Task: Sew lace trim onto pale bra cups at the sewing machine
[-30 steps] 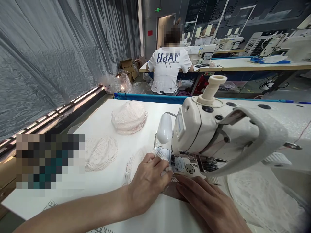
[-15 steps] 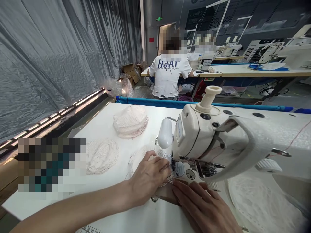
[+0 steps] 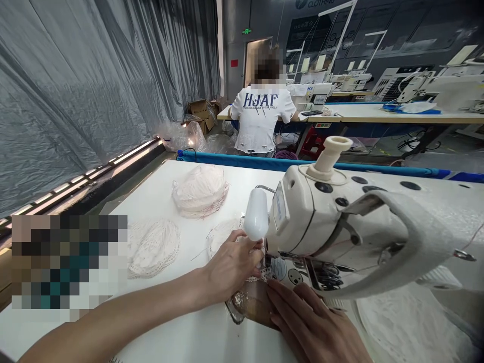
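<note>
A white sewing machine (image 3: 340,222) stands on the white table (image 3: 159,186). My left hand (image 3: 230,264) rests beside the needle, fingers curled and pinched on a white lace piece (image 3: 257,276). My right hand (image 3: 310,322) lies flat in front of the needle, fingers stretched out, pressing a brown fabric piece (image 3: 253,302) with the lace along its edge. The needle itself is hidden behind the machine's head and the white lamp (image 3: 256,214).
Two lace pieces (image 3: 151,246) lie left of my hands, and a stack of lace pieces (image 3: 200,191) sits farther back. White fabric (image 3: 408,322) lies under the machine arm at right. A person in a white T-shirt (image 3: 262,118) works at another table behind.
My left hand has slid away from me along the needle area, drawing the lace with it. The brown fabric now shows more in front. My right hand stays flat on it.
</note>
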Action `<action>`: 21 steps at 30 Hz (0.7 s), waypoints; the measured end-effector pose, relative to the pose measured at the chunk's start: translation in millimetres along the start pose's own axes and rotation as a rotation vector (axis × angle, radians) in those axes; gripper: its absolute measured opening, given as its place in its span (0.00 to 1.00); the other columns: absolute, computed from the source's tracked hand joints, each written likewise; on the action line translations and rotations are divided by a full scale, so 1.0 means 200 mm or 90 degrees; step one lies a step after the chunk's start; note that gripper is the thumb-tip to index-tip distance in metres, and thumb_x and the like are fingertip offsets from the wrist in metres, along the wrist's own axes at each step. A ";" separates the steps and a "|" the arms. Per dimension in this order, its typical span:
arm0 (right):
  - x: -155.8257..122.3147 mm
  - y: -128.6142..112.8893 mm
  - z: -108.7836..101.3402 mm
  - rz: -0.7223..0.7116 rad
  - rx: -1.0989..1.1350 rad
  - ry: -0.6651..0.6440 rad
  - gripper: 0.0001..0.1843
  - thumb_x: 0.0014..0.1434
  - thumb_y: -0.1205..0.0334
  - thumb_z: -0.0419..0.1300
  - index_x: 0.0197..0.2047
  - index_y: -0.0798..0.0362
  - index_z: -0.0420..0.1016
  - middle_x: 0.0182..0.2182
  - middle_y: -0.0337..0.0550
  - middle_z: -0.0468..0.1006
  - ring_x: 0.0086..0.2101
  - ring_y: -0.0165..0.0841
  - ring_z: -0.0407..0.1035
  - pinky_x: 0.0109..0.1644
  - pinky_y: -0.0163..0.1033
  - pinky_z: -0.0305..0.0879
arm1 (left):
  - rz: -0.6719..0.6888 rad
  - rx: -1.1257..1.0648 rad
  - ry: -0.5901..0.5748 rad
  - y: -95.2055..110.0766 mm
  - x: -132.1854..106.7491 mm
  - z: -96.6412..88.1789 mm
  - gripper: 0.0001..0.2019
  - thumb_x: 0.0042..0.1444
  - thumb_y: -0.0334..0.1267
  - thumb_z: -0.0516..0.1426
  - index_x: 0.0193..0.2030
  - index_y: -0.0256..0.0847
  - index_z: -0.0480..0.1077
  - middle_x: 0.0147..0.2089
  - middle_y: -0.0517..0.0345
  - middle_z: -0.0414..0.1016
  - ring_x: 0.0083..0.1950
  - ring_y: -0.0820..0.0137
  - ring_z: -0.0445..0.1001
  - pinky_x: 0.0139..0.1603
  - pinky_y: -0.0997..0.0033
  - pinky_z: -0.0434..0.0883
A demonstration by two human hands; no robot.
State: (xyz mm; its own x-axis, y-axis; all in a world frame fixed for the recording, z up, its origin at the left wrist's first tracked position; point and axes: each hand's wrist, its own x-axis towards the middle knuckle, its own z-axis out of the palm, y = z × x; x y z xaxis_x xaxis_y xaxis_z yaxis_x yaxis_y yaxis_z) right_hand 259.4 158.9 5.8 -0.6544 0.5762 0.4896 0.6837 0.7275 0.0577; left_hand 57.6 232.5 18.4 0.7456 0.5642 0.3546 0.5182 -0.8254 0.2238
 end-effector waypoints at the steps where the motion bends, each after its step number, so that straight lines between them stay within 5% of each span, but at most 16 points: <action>1: -0.01 0.00 0.00 0.000 0.000 -0.003 0.19 0.68 0.67 0.44 0.48 0.58 0.76 0.46 0.50 0.80 0.28 0.34 0.76 0.32 0.40 0.67 | 0.000 0.004 0.008 0.01 -0.01 0.00 0.08 0.62 0.30 0.47 0.31 0.39 0.61 0.39 0.58 0.69 0.34 0.76 0.67 0.58 0.63 0.58; 5: -0.03 0.00 0.01 0.002 -0.014 -0.031 0.19 0.68 0.66 0.44 0.51 0.57 0.75 0.46 0.50 0.80 0.29 0.34 0.75 0.36 0.42 0.67 | 0.012 0.044 0.023 0.08 -0.03 -0.03 0.09 0.59 0.24 0.46 0.37 0.37 0.64 0.45 0.52 0.69 0.37 0.73 0.68 0.54 0.61 0.60; 10: -0.05 -0.01 0.01 0.002 0.003 0.004 0.17 0.68 0.66 0.46 0.50 0.55 0.75 0.49 0.46 0.78 0.35 0.35 0.75 0.40 0.43 0.64 | 0.056 0.087 0.003 0.16 -0.06 -0.06 0.09 0.59 0.23 0.48 0.39 0.35 0.68 0.38 0.54 0.73 0.40 0.70 0.70 0.47 0.64 0.62; 21: -0.04 -0.01 -0.03 -0.018 0.028 0.030 0.17 0.69 0.64 0.45 0.45 0.54 0.76 0.46 0.42 0.80 0.37 0.35 0.75 0.37 0.42 0.62 | 0.049 0.105 0.030 0.17 -0.05 -0.06 0.09 0.61 0.23 0.49 0.38 0.34 0.69 0.35 0.58 0.74 0.37 0.73 0.71 0.45 0.66 0.62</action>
State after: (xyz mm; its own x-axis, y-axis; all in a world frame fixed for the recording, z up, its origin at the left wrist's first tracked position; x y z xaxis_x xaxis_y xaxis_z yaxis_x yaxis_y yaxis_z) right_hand 265.6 150.6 6.8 -0.6565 0.5382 0.5286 0.6496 0.7596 0.0334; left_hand 63.3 197.9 33.6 0.7674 0.4951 0.4074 0.5248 -0.8500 0.0443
